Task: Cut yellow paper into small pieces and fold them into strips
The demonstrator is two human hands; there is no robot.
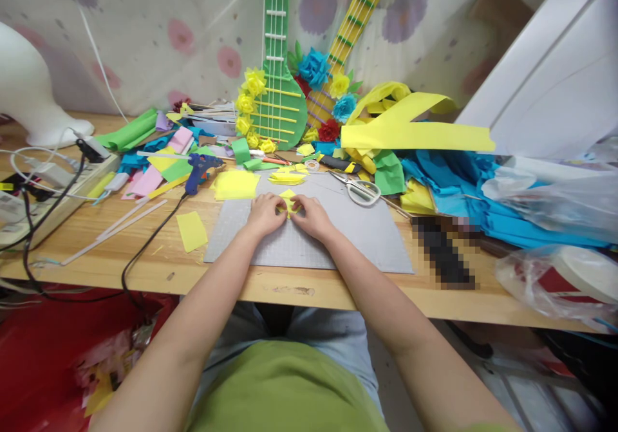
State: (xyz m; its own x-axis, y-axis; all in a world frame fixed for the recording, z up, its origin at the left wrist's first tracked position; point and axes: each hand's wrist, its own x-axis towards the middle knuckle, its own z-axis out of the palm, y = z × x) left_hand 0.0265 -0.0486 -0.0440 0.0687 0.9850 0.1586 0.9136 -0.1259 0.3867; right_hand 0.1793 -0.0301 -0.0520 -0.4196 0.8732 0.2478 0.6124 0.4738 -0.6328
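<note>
Both hands meet over a grey cutting mat (371,245) on the wooden table. A small piece of yellow paper (288,194) lies between them, partly hidden by the fingers. My left hand (267,215) pinches it from the left with curled fingers, and my right hand (311,217) pinches it from the right. Just beyond the fingertips lie folded yellow paper pieces (288,178). A stack of yellow paper squares (235,185) sits to the left of them. White-handled scissors (362,192) rest at the mat's right side.
A blue glue gun (197,173) with a black cord lies left of the mat, near a loose yellow sheet (192,231). Behind stand a green paper guitar (282,110) and a yellow one (355,29). Blue crepe paper (449,181) is heaped right; a power strip (62,194) is left.
</note>
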